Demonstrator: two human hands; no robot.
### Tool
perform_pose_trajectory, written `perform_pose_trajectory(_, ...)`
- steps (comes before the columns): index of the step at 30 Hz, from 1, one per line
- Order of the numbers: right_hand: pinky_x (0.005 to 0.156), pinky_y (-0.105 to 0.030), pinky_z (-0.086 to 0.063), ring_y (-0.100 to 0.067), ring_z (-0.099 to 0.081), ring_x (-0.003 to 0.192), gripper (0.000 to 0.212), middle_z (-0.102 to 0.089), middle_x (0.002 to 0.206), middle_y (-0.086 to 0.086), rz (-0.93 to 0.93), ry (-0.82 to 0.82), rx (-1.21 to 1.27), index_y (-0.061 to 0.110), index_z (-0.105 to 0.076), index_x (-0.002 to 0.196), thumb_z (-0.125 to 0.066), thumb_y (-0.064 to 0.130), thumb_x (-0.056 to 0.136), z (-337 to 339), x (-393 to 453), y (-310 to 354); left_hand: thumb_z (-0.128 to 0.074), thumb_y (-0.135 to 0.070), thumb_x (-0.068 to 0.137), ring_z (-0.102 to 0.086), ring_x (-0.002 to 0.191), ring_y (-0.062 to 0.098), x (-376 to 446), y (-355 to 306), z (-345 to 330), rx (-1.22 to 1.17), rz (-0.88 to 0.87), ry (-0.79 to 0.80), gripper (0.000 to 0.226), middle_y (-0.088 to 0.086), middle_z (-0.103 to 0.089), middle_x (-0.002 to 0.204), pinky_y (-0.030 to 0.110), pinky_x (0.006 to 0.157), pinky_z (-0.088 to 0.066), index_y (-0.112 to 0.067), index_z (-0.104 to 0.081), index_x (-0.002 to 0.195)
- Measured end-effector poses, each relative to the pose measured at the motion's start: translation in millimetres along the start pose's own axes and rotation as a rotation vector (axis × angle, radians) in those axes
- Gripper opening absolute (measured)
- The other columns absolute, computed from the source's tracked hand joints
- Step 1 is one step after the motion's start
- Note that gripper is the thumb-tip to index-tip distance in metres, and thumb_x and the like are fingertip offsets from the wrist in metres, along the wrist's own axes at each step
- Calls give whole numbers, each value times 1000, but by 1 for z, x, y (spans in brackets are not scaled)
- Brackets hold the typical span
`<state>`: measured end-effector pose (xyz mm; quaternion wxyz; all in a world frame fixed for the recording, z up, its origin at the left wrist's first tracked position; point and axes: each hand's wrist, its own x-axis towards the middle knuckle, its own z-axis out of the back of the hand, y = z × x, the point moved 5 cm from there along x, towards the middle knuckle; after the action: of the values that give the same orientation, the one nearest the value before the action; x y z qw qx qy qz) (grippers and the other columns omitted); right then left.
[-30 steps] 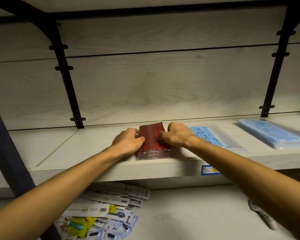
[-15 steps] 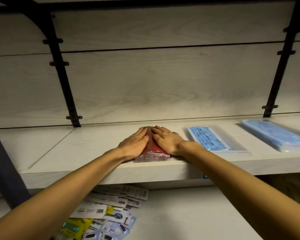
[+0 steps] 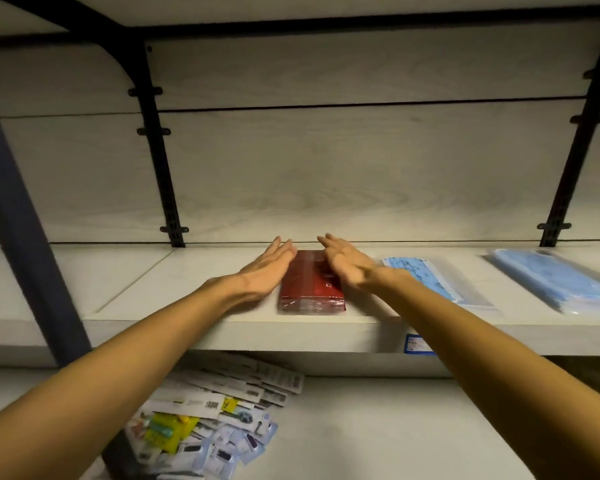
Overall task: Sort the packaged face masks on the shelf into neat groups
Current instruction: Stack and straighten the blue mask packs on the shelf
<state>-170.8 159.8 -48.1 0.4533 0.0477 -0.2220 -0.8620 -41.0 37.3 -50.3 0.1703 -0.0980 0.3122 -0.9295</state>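
Red mask packs [image 3: 310, 284] sit stacked near the shelf [image 3: 222, 336] front edge, flanked by the left hand [image 3: 269, 266] and right hand [image 3: 345, 265], both flat-fingered and gripping nothing (motion blur hides whether they touch). One uneven nudge could skew the slippery stack or tip it off the lip. Just right lies a blue mask pack [image 3: 426, 277], a thicker blue stack [image 3: 555, 280] beyond.

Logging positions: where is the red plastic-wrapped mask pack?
Head view: the red plastic-wrapped mask pack lies near the shelf's front edge, between the left hand and right hand.
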Motion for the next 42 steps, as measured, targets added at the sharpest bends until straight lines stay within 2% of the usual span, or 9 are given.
perform_pose_trajectory(3, 126, -44, -5, -21, -1, 156, 56, -3, 170, -1, -10, -29, -159, 23, -11, 162, -16, 37, 108, 12, 1, 4, -3, -62, 102, 10, 155, 9, -13, 7, 13, 495, -65, 36, 65, -13, 15, 167, 38, 128, 1, -37, 2, 161)
perform_pose_trajectory(8, 124, -49, -8, -26, -6, 156, 60, -12, 169, -4, 5, -58, -296, 21, -17, 161, -19, 44, 105, 10, -11, 23, -5, -59, 104, -5, 157, 20, -32, 10, 20, 692, -77, -2, 65, -1, 3, 171, 42, 128, -4, -31, -2, 163)
perform_pose_trajectory(13, 113, -41, -31, -28, -39, 141, 55, -50, 150, -9, 218, -260, -327, 18, -42, 150, -43, 35, 98, 9, -27, 69, -16, -68, 101, -30, 150, 26, -58, 19, 39, 712, -142, -77, 72, 2, -21, 168, 47, 120, -29, -26, -21, 161)
perform_pose_trajectory(17, 108, -38, -34, -25, -44, 135, 54, -57, 143, -7, 300, -320, -354, 18, -46, 147, -48, 34, 96, -12, -41, 112, -23, -67, 101, -45, 138, 21, -94, 39, 65, 716, -280, -182, 68, 0, -41, 157, 43, 112, -40, -25, -37, 153)
perform_pose_trajectory(23, 83, -33, -48, -20, -63, 108, 37, -72, 114, 6, 416, -443, -325, 22, -63, 125, -53, 36, 93, -39, -59, 210, -49, -35, 104, -55, 130, 22, -171, 96, 121, 694, -601, -379, 40, 8, -61, 138, 35, 124, -26, -11, -60, 134)
perform_pose_trajectory(30, 72, -37, -57, -22, -68, 79, 28, -70, 99, 3, 562, -389, -336, 24, -61, 114, -48, 38, 93, -128, -72, 357, -62, -22, 90, -67, 105, 22, -264, 194, 199, 842, -874, -368, 29, 9, -72, 117, 37, 101, -52, -11, -71, 116)
perform_pose_trajectory(34, 71, -39, -58, -23, -69, 87, 35, -68, 111, 0, 580, -414, -277, 21, -57, 125, -52, 34, 94, -182, -64, 415, -63, -25, 90, -69, 100, 20, -290, 258, 235, 885, -660, -348, 26, 4, -73, 115, 40, 105, -49, -16, -72, 112)
perform_pose_trajectory(38, 92, -39, -54, -19, -55, 121, 42, -57, 136, 0, 564, -368, -253, 21, -51, 137, -52, 29, 96, -212, -29, 460, -57, -30, 94, -67, 95, 20, -304, 316, 291, 844, -389, -463, 23, -1, -70, 113, 37, 98, -45, -17, -69, 108)
perform_pose_trajectory(42, 102, -40, -46, -23, -45, 132, 48, -56, 141, -4, 486, -290, -264, 19, -50, 141, -51, 36, 96, -241, 14, 499, -51, -38, 98, -64, 103, 19, -304, 373, 339, 803, -146, -499, 31, -4, -63, 122, 34, 92, -43, -19, -64, 119)
